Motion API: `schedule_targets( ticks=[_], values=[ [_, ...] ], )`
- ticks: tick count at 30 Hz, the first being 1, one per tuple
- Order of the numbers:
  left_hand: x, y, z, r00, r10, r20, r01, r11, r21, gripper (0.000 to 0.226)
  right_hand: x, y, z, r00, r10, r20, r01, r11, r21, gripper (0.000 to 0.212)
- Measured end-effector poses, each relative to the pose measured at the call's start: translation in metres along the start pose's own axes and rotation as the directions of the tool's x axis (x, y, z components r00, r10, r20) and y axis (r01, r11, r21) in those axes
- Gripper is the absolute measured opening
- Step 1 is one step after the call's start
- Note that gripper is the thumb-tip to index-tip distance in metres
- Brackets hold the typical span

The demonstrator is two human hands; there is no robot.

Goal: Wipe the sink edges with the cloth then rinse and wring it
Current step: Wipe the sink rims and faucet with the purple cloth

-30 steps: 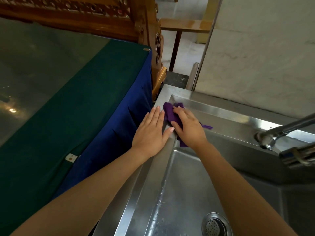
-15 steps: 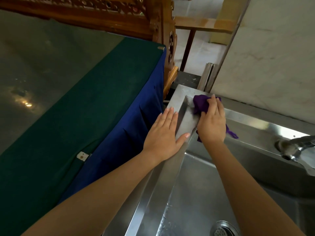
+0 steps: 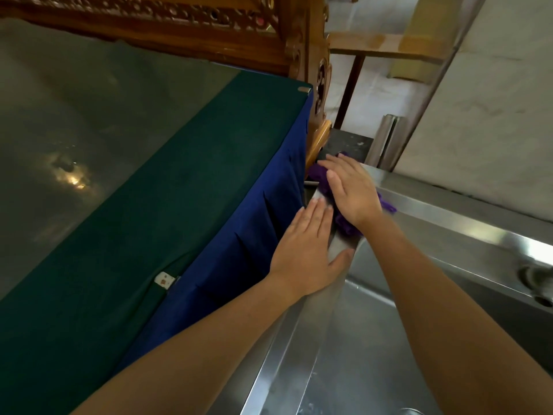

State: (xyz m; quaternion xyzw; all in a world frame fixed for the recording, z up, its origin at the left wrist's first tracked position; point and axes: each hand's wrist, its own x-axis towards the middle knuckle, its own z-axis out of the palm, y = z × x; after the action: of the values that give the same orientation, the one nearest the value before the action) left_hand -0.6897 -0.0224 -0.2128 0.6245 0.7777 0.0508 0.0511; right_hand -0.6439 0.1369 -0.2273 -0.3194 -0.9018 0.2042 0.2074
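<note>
A purple cloth (image 3: 344,224) lies bunched on the far left corner of the steel sink's rim (image 3: 302,348). My right hand (image 3: 351,188) presses flat on top of it with fingers stretched toward the corner, hiding most of the cloth. My left hand (image 3: 308,253) rests flat on the left rim just behind it, fingers straight and thumb spread over the inner edge. The basin (image 3: 368,339) drops away below both forearms.
A table with a green top and blue skirt (image 3: 227,235) stands tight against the sink's left side. A carved wooden frame (image 3: 311,55) rises behind it. The tap base (image 3: 535,280) sits at the right edge, under a pale wall (image 3: 493,115).
My right hand has slid the cloth from the inner rim out to the far left corner, turning its fingers leftward. My left hand stays on the left rim.
</note>
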Motion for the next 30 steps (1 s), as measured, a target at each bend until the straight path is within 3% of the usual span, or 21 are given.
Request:
schedule_targets(
  ticks=[5,12,18,25,30],
  values=[
    [-0.002,-0.005,0.004,1.000,0.011,-0.013,-0.011,1.000,0.008,0.072,-0.006,-0.002,-0.001,0.996,-0.080,0.039,0.077,0.995,0.070,0.042],
    [-0.051,-0.009,0.011,0.999,-0.010,-0.050,0.016,0.992,0.127,0.068,-0.027,-0.024,0.009,0.999,-0.032,0.029,0.026,0.982,0.187,0.043],
    [-0.079,-0.007,0.009,0.997,-0.011,-0.075,0.025,0.981,0.193,0.066,-0.052,-0.042,0.014,0.997,-0.080,0.024,0.073,0.974,0.213,0.047],
    [-0.114,-0.004,0.007,0.997,-0.077,0.011,0.075,0.989,0.131,0.067,-0.075,-0.060,0.021,0.995,-0.098,0.031,0.090,0.977,0.195,0.052],
    [-0.135,-0.005,0.008,0.997,-0.074,-0.020,0.076,0.991,0.107,0.067,-0.092,-0.076,0.023,0.995,-0.097,0.025,0.090,0.977,0.192,0.053]
  ],
)
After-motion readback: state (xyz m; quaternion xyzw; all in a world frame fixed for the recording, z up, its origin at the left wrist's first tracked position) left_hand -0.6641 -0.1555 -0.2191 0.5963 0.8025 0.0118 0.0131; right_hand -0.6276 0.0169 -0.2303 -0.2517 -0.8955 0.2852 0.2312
